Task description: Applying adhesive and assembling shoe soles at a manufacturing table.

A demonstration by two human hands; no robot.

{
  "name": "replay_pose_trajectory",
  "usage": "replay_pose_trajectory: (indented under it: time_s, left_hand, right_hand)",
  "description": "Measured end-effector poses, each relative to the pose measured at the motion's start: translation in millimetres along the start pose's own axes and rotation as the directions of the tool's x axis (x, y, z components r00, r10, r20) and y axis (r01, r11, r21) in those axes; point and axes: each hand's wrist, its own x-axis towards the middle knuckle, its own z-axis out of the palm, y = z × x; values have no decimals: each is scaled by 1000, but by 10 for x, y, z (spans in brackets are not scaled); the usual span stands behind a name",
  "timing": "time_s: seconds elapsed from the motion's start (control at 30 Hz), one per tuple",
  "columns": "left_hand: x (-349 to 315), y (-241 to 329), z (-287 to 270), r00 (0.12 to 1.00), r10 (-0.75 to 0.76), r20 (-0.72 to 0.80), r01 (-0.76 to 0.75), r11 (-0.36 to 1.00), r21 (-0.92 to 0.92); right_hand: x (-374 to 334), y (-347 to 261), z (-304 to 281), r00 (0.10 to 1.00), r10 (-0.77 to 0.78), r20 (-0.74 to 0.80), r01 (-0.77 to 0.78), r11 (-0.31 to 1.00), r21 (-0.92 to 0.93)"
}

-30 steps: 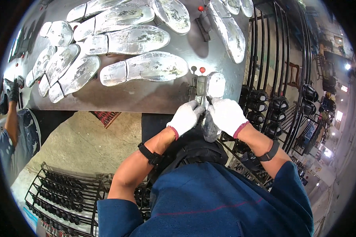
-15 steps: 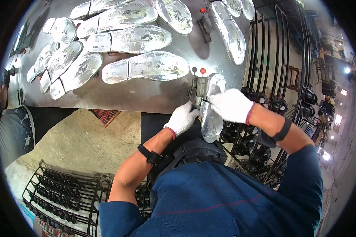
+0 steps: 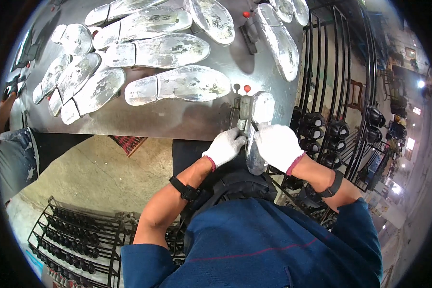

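Observation:
A silvery shoe last (image 3: 262, 108), jointed near the heel, lies lengthwise beside a metal fixture (image 3: 245, 106) with a red ball knob at the table's front edge. My right hand (image 3: 276, 146), in a white knitted glove, is closed over the last's middle. A slim dark tip shows by its fingers; what it belongs to is hidden. My left hand (image 3: 225, 146), gloved alike, is closed with fingers curled at the last's left side, below the fixture. Whatever it grips cannot be made out. The last's near end shows between the hands.
Several more silvery lasts (image 3: 177, 85) lie across the metal table (image 3: 177, 117). Another fixture (image 3: 248, 38) stands farther back. Black racks with dark parts stand at right (image 3: 338, 129) and lower left (image 3: 77, 235). A co-worker's arm and leg (image 3: 17, 156) show at the left.
My right hand has moved down and slightly left along the last, its wrist dropping lower. My left hand has shifted slightly right, nearer the last.

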Motion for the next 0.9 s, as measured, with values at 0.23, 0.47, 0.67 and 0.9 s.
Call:
replay_pose_trajectory:
  time_s: [0.23, 0.47, 0.67, 0.9]
  left_hand:
    - [-14, -18, -25, 979, -202, 17, 201, 960, -195]
    - [24, -41, -4, 986, -164, -11, 162, 980, -120]
    - [60, 40, 25, 972, -235, 8, 232, 954, -189]
    - [-6, -15, 79, 962, -204, -180, 156, 956, -248]
  right_hand:
    - [86, 58, 98, 996, 50, -77, -49, 999, 19]
    - [154, 164, 181, 988, -156, -6, 156, 987, -28]
    - [286, 641, 148, 942, -330, 63, 327, 944, 51]
    - [251, 719, 134, 932, -363, 16, 363, 932, -1]
